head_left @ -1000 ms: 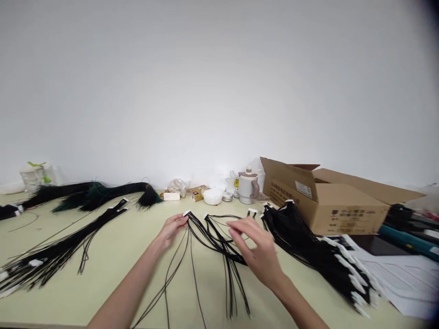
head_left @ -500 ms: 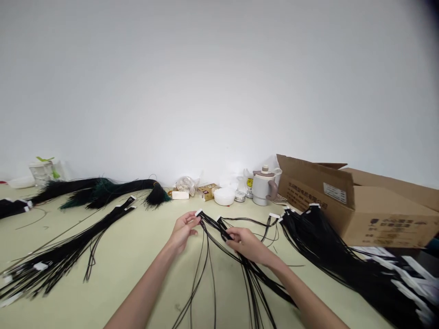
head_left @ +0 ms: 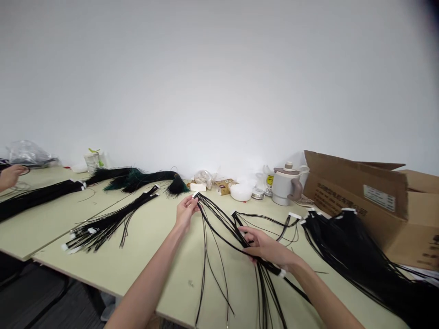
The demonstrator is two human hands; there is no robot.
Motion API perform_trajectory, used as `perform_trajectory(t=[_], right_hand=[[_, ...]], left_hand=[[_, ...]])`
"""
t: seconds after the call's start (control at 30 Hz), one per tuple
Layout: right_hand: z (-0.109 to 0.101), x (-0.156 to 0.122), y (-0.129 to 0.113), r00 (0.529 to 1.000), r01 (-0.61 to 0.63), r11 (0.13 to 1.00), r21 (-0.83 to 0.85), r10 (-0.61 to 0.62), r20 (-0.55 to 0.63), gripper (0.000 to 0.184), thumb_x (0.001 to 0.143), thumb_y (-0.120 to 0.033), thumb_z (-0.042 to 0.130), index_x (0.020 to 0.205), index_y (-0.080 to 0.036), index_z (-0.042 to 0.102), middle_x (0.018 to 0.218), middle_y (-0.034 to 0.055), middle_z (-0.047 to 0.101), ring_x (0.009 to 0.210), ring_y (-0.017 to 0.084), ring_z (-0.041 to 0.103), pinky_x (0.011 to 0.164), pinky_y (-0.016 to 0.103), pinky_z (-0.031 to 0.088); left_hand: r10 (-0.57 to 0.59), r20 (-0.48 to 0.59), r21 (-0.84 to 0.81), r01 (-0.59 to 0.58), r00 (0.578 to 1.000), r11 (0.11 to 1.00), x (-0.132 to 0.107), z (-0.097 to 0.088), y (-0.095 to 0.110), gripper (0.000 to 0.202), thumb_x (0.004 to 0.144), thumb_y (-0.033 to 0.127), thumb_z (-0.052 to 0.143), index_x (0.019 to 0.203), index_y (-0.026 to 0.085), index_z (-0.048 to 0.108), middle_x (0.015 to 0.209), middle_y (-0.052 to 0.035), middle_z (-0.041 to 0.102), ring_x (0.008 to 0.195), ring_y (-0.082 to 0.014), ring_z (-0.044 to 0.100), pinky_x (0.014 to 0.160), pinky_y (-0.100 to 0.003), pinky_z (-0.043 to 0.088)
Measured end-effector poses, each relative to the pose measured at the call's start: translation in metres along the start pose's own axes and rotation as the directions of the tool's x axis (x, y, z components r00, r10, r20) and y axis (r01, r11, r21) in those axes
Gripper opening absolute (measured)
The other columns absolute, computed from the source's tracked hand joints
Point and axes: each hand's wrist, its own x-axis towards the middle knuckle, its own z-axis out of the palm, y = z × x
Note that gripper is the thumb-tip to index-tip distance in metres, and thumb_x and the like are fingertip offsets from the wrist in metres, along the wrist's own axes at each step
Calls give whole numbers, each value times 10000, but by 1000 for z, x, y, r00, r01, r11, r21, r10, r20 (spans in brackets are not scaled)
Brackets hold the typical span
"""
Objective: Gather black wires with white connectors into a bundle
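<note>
Between my two hands stretches a black wire harness (head_left: 219, 211) with a white connector at its upper left end. My left hand (head_left: 186, 211) pinches it just by that connector. Further along, my right hand (head_left: 262, 244) has its fingers closed around the black wires. Several loose wire ends hang from the harness toward the table's front edge. A white connector (head_left: 295, 215) on thin black wires lies just beyond my right hand. To the right spreads a thick pile of black harnesses (head_left: 356, 256); another bundle (head_left: 120, 219) with white connectors lies to my left.
An open cardboard box (head_left: 356, 192) stands at the right. Along the wall are a lidded mug (head_left: 283, 185), a white bowl (head_left: 241, 193) and a small box (head_left: 224, 186). Dark wire bundles (head_left: 144, 179) lie back left. Another person's hand (head_left: 12, 177) shows at the far left.
My view has swung left, bringing the table's front edge and another person's hand into sight. My right hand has slid farther along the wires, away from my left hand.
</note>
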Motion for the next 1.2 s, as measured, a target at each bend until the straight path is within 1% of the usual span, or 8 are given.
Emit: perform_trajectory(t=[0.2, 0.47, 0.63, 0.77, 0.9, 0.97, 1.07, 1.2], right_hand=[[31, 6, 10, 997, 69, 994, 86, -72, 26, 639, 678, -317, 630, 1227, -188, 328, 944, 34, 441, 595, 86, 535, 543, 266, 482], [39, 11, 8, 983, 175, 965, 197, -159, -92, 741, 695, -348, 622, 1301, -243, 209, 804, -15, 434, 589, 80, 491, 545, 273, 498], [33, 7, 3, 989, 90, 991, 101, -77, -126, 729, 700, -333, 625, 1312, -278, 233, 833, -9, 445, 583, 62, 498, 511, 205, 445], [20, -3, -6, 993, -49, 988, 144, 32, 114, 650, 749, -415, 579, 1307, -311, 261, 980, 35, 522, 575, 72, 547, 538, 221, 449], [4, -10, -15, 958, -88, 964, 253, 13, 286, 519, 808, -522, 445, 1156, -137, 466, 1011, 134, 583, 662, 141, 608, 631, 273, 478], [-3, -8, -15, 970, -65, 936, 346, -22, 243, 542, 815, -546, 413, 1093, -89, 502, 996, 168, 593, 743, 175, 622, 729, 319, 478], [-10, 0, -9, 997, 49, 876, 480, -75, 35, 488, 796, -502, 487, 1013, -67, 534, 960, 173, 610, 843, 191, 617, 831, 334, 455], [-15, 12, -1, 955, 221, 847, 484, -86, -284, 360, 713, -370, 644, 903, -73, 575, 858, 129, 638, 774, 146, 621, 772, 256, 482]], left_hand=[[-11, 49, -36, 13, 999, 999, -9, 9, 1, 526, 559, 221, 699, 1032, 99, 506, 973, -100, 599, 708, -80, 601, 658, -188, 474], [-53, 225, 210, 5, 973, 978, -27, 25, 5, 513, 585, 341, 663, 1032, 117, 548, 982, -102, 612, 499, -40, 515, 474, -169, 350], [20, 142, 203, -49, 990, 978, -24, 24, 7, 331, 618, 320, 603, 873, 110, 612, 814, -59, 633, 618, -64, 537, 525, -153, 361], [-31, 24, 60, 29, 999, 998, -11, 12, 6, 260, 616, 275, 554, 822, 120, 578, 843, -60, 624, 633, -101, 576, 597, -234, 457], [-45, -130, 35, 50, 991, 998, 0, -2, 5, 276, 625, 227, 494, 863, 102, 559, 847, -83, 626, 577, -83, 568, 565, -223, 466], [-53, -171, 16, 57, 984, 998, 4, -8, 5, 284, 631, 218, 478, 872, 90, 559, 836, -94, 629, 577, -84, 573, 559, -212, 468], [-70, -194, -19, 68, 979, 998, 8, -13, 3, 244, 654, 222, 472, 843, 91, 553, 801, -87, 628, 578, -89, 580, 562, -214, 474], [-89, -144, -77, 79, 985, 994, 8, -13, 4, 237, 722, 274, 480, 869, 99, 547, 802, -85, 625, 618, -92, 593, 587, -209, 482]])
